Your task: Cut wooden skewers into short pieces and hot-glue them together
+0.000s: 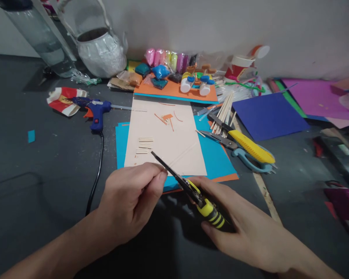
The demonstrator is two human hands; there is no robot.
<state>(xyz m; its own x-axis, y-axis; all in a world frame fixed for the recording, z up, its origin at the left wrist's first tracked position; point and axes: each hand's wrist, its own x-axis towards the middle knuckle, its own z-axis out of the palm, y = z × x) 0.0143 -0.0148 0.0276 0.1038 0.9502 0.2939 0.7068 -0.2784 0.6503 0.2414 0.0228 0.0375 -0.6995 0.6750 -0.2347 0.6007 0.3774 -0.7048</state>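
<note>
My left hand (133,197) is closed, thumb pressed against the curled index finger. From the pinch a thin pale stick (182,154) runs up and to the right, faint against the paper. My right hand (238,228) is wrapped round a pliers-like tool (205,203) with yellow-and-black grips, seen edge-on. Its long dark jaw reaches past my left fingertips, crossing the stick close to them; whether it touches is unclear. Beyond my hands, several short cut wooden sticks (145,145) lie in small groups on a cream sheet of paper (177,135), near orange paper scraps (168,117).
Left of the paper lies a blue glue gun (97,112) with its black cord. On the right are light-blue-handled scissors (250,161), a yellow cutter knife (251,146), and long wooden sticks (225,108). Clay packets (159,72), a silver kettle (101,54) and a water bottle (43,42) stand behind.
</note>
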